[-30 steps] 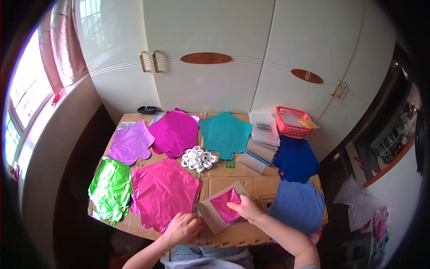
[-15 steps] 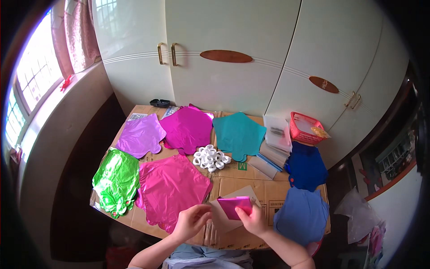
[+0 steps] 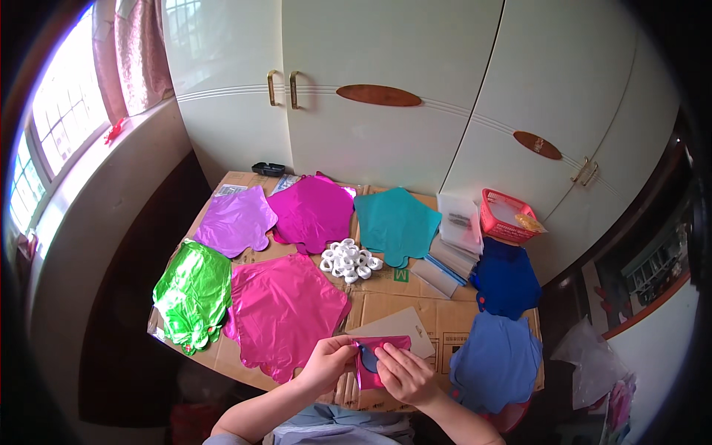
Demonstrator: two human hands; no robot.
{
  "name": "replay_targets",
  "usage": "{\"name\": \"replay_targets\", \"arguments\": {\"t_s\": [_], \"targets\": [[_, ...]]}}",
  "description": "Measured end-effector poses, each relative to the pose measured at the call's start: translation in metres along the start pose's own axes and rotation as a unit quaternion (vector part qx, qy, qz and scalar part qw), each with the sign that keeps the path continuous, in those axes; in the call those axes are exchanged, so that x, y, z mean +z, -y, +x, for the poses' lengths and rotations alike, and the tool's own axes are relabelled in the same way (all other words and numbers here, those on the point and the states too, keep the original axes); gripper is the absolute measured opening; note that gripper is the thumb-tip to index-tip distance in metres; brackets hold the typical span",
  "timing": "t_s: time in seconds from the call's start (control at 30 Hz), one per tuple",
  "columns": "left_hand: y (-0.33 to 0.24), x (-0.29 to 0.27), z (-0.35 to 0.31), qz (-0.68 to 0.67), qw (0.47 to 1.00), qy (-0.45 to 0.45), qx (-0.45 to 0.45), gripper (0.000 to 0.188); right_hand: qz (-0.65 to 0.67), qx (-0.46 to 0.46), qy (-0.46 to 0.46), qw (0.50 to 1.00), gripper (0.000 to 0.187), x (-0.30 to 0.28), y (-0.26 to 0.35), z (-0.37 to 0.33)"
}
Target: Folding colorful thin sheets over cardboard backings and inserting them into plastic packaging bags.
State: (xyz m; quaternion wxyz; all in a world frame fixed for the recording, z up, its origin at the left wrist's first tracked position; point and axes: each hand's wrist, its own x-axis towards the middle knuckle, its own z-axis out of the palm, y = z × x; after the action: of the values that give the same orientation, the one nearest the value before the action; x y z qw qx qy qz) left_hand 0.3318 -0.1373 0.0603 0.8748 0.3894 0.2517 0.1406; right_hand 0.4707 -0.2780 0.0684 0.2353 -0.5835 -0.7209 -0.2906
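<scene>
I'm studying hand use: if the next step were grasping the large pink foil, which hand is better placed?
Probably the left hand: it is beside the large pink foil, while the right hand is farther off. Both are on the folded pink piece, though.

the bare left hand [image 3: 331, 363] pinches the left edge of a small folded piece of shiny pink foil [image 3: 368, 379] — the bare right hand [image 3: 404, 377] lays its fingers across it. just beyond, a flat grey-beige card [image 3: 408, 328] rests on the brown cardboard tabletop [image 3: 371, 297]. farther off sits a heap of small white rings [image 3: 347, 261] — near a teal foil sheet [image 3: 397, 225].
</scene>
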Motion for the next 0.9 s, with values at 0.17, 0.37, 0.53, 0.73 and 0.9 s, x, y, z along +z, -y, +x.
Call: {"name": "replay_targets", "arguments": {"t_s": [0.17,0.37,0.53,0.73,0.9], "targets": [[0.009,-0.002,0.007,0.102,0.992,-0.034,0.070,0.023,0.002,0.000,-0.003,1.000,0.007,0.000,0.001,0.001],[0.014,-0.005,0.007,0.142,0.982,-0.051,0.112,0.024,0.009,-0.003,0.002,1.000,0.005,-0.002,-0.001,0.000],[0.013,-0.002,0.008,0.113,0.985,-0.045,0.119,0.025,0.002,-0.011,-0.002,1.000,0.005,-0.004,0.000,0.004],[-0.006,0.003,0.004,0.000,1.000,-0.019,0.009,0.025,-0.020,-0.016,0.010,1.000,0.007,-0.004,0.000,0.006],[0.002,-0.003,0.008,0.056,0.997,-0.029,0.050,0.024,-0.013,-0.009,-0.005,1.000,0.010,-0.002,0.002,0.007]]}}
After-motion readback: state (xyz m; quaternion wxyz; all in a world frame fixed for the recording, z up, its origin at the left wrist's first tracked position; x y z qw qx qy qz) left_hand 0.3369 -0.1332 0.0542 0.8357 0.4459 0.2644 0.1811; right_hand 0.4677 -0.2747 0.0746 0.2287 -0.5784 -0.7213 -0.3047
